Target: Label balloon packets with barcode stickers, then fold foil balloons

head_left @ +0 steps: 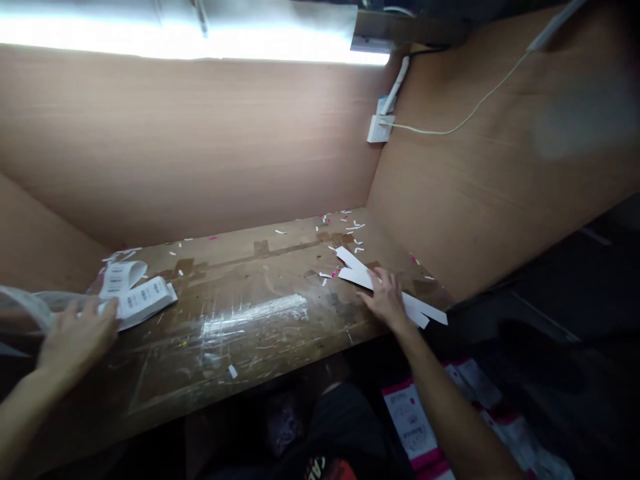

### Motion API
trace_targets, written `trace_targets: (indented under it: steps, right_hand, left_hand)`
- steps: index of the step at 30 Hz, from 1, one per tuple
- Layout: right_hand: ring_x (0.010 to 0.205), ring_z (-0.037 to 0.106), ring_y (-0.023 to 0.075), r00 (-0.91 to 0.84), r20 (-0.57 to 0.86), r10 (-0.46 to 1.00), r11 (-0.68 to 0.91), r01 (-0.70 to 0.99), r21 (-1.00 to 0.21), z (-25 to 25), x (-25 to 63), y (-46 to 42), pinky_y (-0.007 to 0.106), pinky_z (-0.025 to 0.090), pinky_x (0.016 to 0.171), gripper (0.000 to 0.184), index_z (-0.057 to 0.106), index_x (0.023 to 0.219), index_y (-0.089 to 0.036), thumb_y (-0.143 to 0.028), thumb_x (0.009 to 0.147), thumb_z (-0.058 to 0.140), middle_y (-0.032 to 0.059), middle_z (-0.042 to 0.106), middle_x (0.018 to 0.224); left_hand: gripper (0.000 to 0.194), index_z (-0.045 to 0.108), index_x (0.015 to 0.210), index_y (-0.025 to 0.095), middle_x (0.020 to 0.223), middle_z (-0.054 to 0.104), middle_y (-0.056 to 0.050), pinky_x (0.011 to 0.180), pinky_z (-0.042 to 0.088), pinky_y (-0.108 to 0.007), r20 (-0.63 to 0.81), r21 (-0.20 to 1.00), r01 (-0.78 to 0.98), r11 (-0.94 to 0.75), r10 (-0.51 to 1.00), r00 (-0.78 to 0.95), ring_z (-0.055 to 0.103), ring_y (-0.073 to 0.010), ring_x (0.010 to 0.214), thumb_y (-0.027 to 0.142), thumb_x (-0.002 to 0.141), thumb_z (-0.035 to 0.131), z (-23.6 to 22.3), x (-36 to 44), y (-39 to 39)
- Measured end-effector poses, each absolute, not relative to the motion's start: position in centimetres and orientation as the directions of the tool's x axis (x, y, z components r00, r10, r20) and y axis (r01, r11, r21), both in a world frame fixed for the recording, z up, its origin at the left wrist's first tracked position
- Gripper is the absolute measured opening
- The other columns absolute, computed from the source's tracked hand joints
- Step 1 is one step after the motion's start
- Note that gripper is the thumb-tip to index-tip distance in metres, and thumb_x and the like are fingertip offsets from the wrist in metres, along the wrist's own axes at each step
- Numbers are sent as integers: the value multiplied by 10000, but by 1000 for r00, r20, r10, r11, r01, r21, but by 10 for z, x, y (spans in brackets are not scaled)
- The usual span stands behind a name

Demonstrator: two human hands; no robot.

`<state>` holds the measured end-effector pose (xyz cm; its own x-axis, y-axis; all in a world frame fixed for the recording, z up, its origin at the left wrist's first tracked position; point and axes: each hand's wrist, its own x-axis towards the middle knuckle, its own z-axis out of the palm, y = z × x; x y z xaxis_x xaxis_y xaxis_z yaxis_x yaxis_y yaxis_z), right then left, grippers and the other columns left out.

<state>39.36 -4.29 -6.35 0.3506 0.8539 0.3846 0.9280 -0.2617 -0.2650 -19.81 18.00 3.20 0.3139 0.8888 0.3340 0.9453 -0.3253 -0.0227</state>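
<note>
At the left of the head view, my left hand (80, 337) has its fingers curled at the edge of a clear plastic bag (30, 307). Right by those fingertips lies a folded stack of white printed labels (146, 297), with a loose curl of the same labels (120, 277) behind it. Over on the right side of the table, my right hand (387, 299) closes its thumb and fingers around two white paper strips (357, 275). The strips cross each other, and their ends stick out on both sides of the hand. The palm hides their middle.
Small white and pink paper scraps (355, 228) litter the taped tabletop (240, 280). Brown board walls (225, 147) enclose the back and sides. A lamp (190, 33) shines above, and a thin cable runs from a white socket (381, 129). Pink-and-white packages (410, 417) lie below right.
</note>
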Motion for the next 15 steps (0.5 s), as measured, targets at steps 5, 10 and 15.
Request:
trace_targets:
  steps: [5, 10, 15]
  right_hand:
    - [1182, 568, 318, 470, 97, 877, -464, 882, -79, -70, 451, -19, 377, 424, 994, 612, 487, 1467, -89, -438, 985, 632, 202, 628, 1277]
    - [1177, 543, 336, 527, 156, 836, -533, 846, -3, -96, 437, -11, 387, 445, 903, 497, 481, 1455, -118, -411, 1053, 480, 213, 589, 1263]
    - [1181, 533, 303, 512, 169, 842, -532, 841, 99, -94, 485, 3, 377, 437, 924, 451, 482, 1469, -167, -381, 1075, 430, 190, 580, 1291]
  left_hand:
    - [651, 551, 1394, 120, 1447, 626, -152, 1119, 434, -443, 148, 61, 911, -409, 906, 397, 576, -316, 1322, 532, 906, 427, -62, -164, 159]
    - [597, 668, 1269, 134, 1463, 616, -173, 1162, 400, -489, 273, 194, 930, -314, 927, 256, 527, -342, 1386, 511, 939, 344, -102, -125, 114]
    - [590, 691, 1212, 164, 1428, 649, -156, 1171, 392, -488, 299, 229, 932, -282, 931, 208, 557, -334, 1352, 545, 905, 362, -106, -131, 115]
